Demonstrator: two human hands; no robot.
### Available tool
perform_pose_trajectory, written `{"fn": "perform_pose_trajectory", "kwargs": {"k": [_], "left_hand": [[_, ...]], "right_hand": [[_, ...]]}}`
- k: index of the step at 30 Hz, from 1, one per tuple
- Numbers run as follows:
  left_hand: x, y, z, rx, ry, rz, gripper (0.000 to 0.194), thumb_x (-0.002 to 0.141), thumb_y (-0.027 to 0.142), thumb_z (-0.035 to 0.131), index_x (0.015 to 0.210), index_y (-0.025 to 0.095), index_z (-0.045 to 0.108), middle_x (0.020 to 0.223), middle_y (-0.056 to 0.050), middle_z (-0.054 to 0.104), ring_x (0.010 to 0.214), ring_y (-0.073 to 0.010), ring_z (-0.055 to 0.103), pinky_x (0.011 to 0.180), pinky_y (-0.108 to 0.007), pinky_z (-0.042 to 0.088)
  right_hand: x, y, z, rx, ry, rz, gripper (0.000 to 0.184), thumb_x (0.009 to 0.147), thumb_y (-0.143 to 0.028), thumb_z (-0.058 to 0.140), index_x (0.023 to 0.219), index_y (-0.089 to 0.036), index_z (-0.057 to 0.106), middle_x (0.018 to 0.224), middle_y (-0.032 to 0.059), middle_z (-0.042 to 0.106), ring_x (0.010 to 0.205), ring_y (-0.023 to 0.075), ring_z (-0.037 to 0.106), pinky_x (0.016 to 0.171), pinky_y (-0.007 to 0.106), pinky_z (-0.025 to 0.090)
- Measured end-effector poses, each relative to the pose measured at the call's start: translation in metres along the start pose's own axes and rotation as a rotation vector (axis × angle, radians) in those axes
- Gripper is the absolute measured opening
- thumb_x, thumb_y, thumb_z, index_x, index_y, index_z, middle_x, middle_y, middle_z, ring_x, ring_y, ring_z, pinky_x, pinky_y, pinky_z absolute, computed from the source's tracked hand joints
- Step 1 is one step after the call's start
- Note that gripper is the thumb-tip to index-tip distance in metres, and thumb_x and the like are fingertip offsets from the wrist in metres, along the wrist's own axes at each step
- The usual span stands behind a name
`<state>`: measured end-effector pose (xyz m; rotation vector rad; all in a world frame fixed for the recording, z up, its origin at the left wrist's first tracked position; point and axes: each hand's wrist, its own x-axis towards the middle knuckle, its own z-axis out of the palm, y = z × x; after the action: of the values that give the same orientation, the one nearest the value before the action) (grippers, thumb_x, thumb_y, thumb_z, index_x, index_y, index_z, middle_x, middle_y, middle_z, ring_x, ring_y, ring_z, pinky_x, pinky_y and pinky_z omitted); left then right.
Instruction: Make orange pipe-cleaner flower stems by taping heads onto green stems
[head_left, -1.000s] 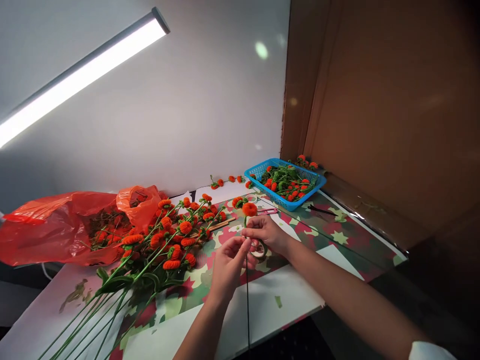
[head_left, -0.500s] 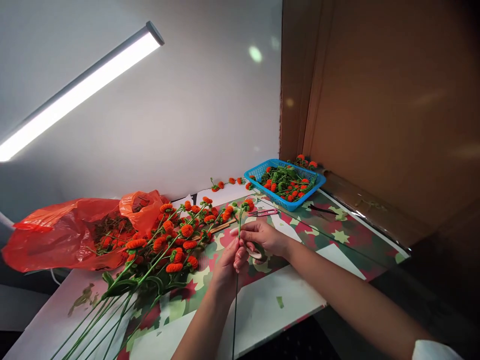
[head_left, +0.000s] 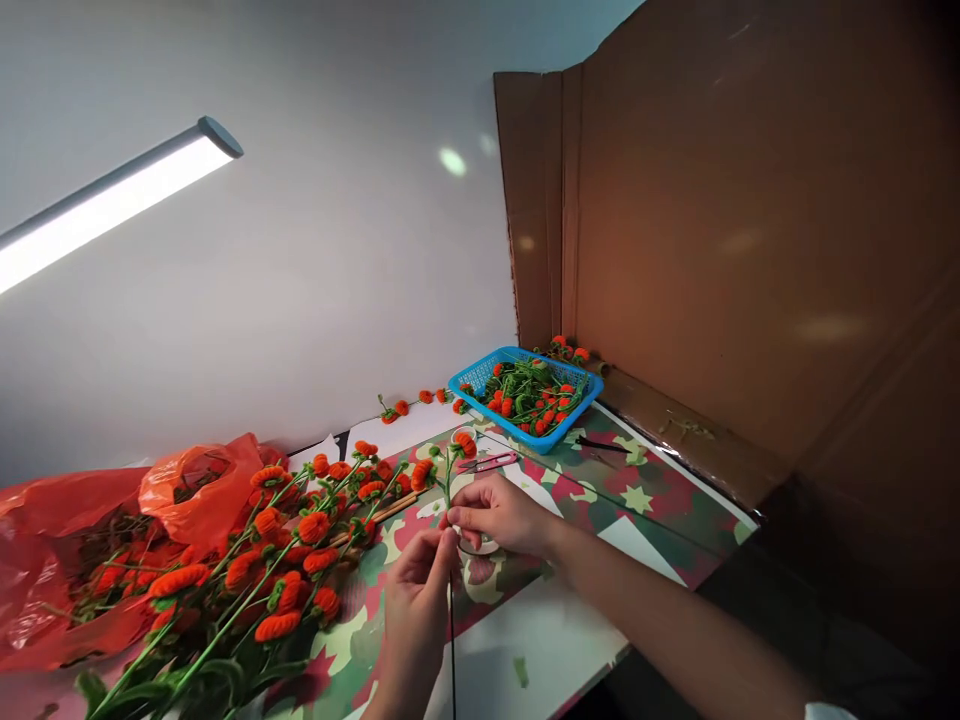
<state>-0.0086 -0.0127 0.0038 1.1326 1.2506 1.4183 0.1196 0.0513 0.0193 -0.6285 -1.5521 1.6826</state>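
Both hands meet over the table at one upright artificial flower stem point(head_left: 448, 478), which carries orange pompom-like blooms at its green top. Below the fingers it runs on as a thin dark wire point(head_left: 453, 645). My left hand point(head_left: 418, 590) pinches it between thumb and fingertips. Just above, my right hand point(head_left: 499, 515) closes its thumb and forefinger at the green part. Under the right fingers shows a roll of tape point(head_left: 484, 546), partly hidden by the hand. To the left lies a pile of finished-looking orange flower stems point(head_left: 313, 527) with green leaves.
A red plastic bag point(head_left: 214, 490) with more blooms lies at left. At the back, a blue basket point(head_left: 551, 440) holds orange flowers and greenery. Small pink-handled scissors point(head_left: 495, 461) and wooden sticks point(head_left: 394, 508) lie behind the hands. A cardboard wall point(head_left: 712, 250) stands right.
The view has turned right, so the table's things sit further left and lower. My left fingers, wrapped round the stem before, now pinch it at the tips. Both hands stay at the stem.
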Motion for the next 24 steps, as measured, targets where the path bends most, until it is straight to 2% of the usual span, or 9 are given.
{"fn": "perform_pose_trajectory", "kwargs": {"k": [5,8,11,13,14,16,19,22,24], "left_hand": [[-0.017,-0.003,0.022,0.095,0.075,0.008,0.030,0.070,0.046,0.068,0.061,0.018,0.059,0.052,0.002,0.049,0.049,-0.0103,0.042,0.047,-0.020,0.036],[-0.012,-0.013,0.021,-0.030,0.010,-0.086,0.033,0.071,0.048,0.063,0.058,0.018,0.058,0.054,0.000,0.051,0.050,-0.0118,0.044,0.049,-0.022,0.038],[0.017,-0.018,0.011,-0.118,-0.115,-0.157,0.036,0.072,0.050,0.056,0.058,0.017,0.059,0.051,-0.002,0.052,0.049,-0.0150,0.046,0.048,-0.026,0.039],[0.049,-0.012,0.008,0.083,0.010,-0.008,0.017,0.072,0.035,0.060,0.068,0.019,0.063,0.058,0.000,0.056,0.056,-0.0149,0.050,0.054,-0.025,0.041],[0.068,-0.007,0.011,0.239,0.007,0.116,0.013,0.072,0.031,0.060,0.067,0.019,0.064,0.058,0.000,0.056,0.058,-0.0148,0.050,0.057,-0.025,0.041],[0.106,0.004,0.030,0.490,-0.096,0.383,0.012,0.073,0.027,0.059,0.080,0.022,0.067,0.068,-0.001,0.062,0.064,-0.0165,0.053,0.064,-0.027,0.042],[0.159,0.018,0.083,0.824,-0.390,0.706,0.018,0.077,0.027,0.056,0.087,0.024,0.070,0.085,-0.005,0.066,0.081,-0.0207,0.054,0.078,-0.033,0.041],[0.193,0.023,0.139,1.232,-0.709,0.827,0.022,0.080,0.024,0.051,0.090,0.023,0.072,0.091,-0.007,0.066,0.090,-0.0236,0.052,0.080,-0.034,0.039],[0.207,0.021,0.165,1.423,-0.788,0.801,0.020,0.076,0.021,0.054,0.084,0.021,0.072,0.090,-0.009,0.067,0.093,-0.0263,0.052,0.077,-0.036,0.039]], "right_hand": [[-0.015,-0.013,-0.017,-0.189,-0.031,0.037,0.032,0.078,-0.039,0.062,0.061,-0.012,0.058,0.050,-0.0039,0.050,0.047,0.0058,0.040,0.045,0.019,0.030],[-0.020,-0.015,-0.028,-0.150,-0.060,0.041,0.029,0.078,-0.037,0.062,0.063,-0.013,0.057,0.049,-0.0045,0.049,0.047,0.0065,0.042,0.046,0.019,0.032],[-0.025,-0.016,-0.036,0.014,-0.028,0.011,0.033,0.076,-0.044,0.064,0.065,-0.014,0.057,0.049,-0.0055,0.046,0.046,0.0065,0.041,0.047,0.020,0.034],[-0.028,-0.019,-0.038,0.128,-0.022,-0.011,0.034,0.074,-0.046,0.066,0.066,-0.014,0.058,0.050,-0.0055,0.046,0.045,0.0060,0.040,0.046,0.021,0.034],[-0.029,-0.021,-0.038,0.173,-0.034,-0.010,0.033,0.073,-0.046,0.067,0.066,-0.014,0.059,0.050,-0.0054,0.047,0.044,0.0057,0.040,0.046,0.021,0.034],[-0.031,-0.024,-0.038,0.229,-0.082,0.006,0.033,0.073,-0.045,0.068,0.067,-0.014,0.061,0.050,-0.0055,0.046,0.044,0.0053,0.040,0.046,0.020,0.034],[-0.032,-0.021,-0.037,0.254,-0.147,0.015,0.031,0.074,-0.043,0.068,0.070,-0.012,0.065,0.049,-0.0053,0.046,0.045,0.0051,0.041,0.046,0.019,0.035],[-0.030,-0.013,-0.039,0.267,-0.165,0.004,0.030,0.074,-0.042,0.068,0.074,-0.012,0.068,0.049,-0.0050,0.047,0.045,0.0049,0.041,0.045,0.018,0.035],[-0.029,-0.007,-0.040,0.269,-0.160,0.012,0.031,0.073,-0.042,0.069,0.077,-0.011,0.070,0.049,-0.0051,0.046,0.045,0.0048,0.041,0.046,0.018,0.035]]}}
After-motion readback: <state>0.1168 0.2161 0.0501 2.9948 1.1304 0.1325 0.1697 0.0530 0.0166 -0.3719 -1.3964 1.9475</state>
